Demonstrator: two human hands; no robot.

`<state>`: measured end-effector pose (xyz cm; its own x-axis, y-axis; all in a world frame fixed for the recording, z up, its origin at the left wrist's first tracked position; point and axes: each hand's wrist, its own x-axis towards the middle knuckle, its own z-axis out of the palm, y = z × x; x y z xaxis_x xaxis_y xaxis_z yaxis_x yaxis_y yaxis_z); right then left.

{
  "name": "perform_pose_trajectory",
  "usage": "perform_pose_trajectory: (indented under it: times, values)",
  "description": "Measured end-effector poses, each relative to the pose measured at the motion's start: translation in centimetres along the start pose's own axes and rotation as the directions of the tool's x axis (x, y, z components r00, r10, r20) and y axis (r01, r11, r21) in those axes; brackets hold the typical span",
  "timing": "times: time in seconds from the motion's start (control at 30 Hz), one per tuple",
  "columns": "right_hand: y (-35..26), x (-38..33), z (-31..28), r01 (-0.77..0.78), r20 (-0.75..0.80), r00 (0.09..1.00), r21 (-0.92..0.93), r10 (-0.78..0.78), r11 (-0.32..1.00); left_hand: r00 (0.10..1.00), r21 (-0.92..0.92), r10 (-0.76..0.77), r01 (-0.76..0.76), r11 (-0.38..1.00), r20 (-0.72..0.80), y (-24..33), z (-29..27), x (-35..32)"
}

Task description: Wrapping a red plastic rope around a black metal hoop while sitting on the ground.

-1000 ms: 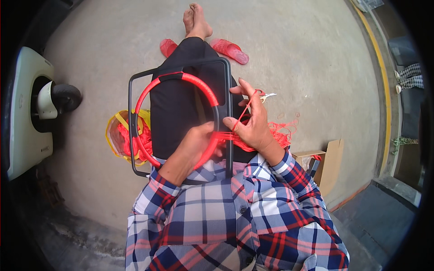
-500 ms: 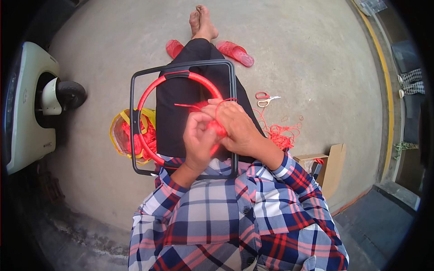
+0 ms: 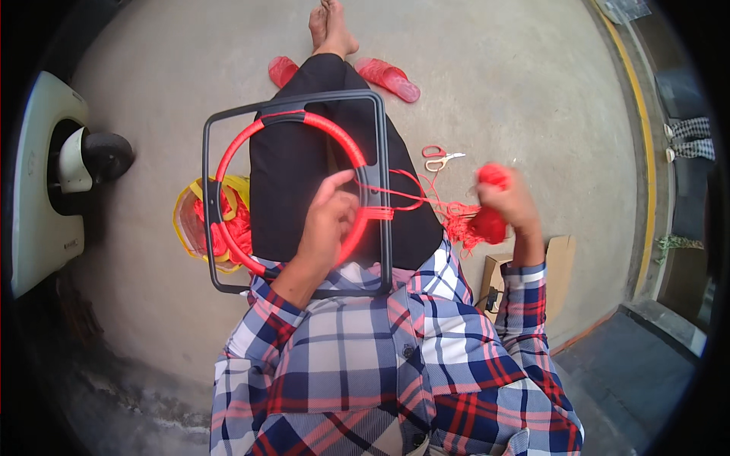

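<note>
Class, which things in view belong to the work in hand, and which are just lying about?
Work: black frame, red-wrapped ring, red cord bundle in the right hand; probably scissors, yellow bag.

Lying about: red slippers; white vehicle, parked.

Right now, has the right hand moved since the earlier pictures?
Yes, rightward. The right hand was left of the scissors half a second ago; now it is to their right, holding bundled red cord.

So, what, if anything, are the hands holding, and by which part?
The right hand grips a red cord bundle around its middle. The left hand is at the ring; whether it grips is unclear.
</note>
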<state>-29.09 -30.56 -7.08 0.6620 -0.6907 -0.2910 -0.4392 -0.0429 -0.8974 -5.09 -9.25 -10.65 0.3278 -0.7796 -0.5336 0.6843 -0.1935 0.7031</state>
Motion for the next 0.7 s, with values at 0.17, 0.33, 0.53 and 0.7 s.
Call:
perform_pose_trajectory:
  times: [0.17,0.33,0.53,0.7]
  values:
    - [1.9,-0.3,-0.9,0.094,-0.183,0.978,0.812,0.098,0.576,0.987,0.02,-0.075,0.073,0.997,0.142,1.4,1.5,-0.3]
    - [-2.5,-0.3,6.6,-0.255,0.307,0.948,0.58,0.082,0.774,0.963,-0.029,-0.153,0.163,0.986,0.222,0.9,0.3,-0.3]
    - [-1.5,-0.7,6.8,-0.316,0.456,0.879,0.343,0.137,0.885,0.956,-0.108,-0.134,0.166,0.98,0.26,2.6,0.2,-1.1]
    - [0.0,-0.8,7.9,-0.065,0.097,0.992,0.94,-0.08,0.334,0.946,-0.235,-0.114,0.19,0.953,0.304,1.9,-0.5,-1.4]
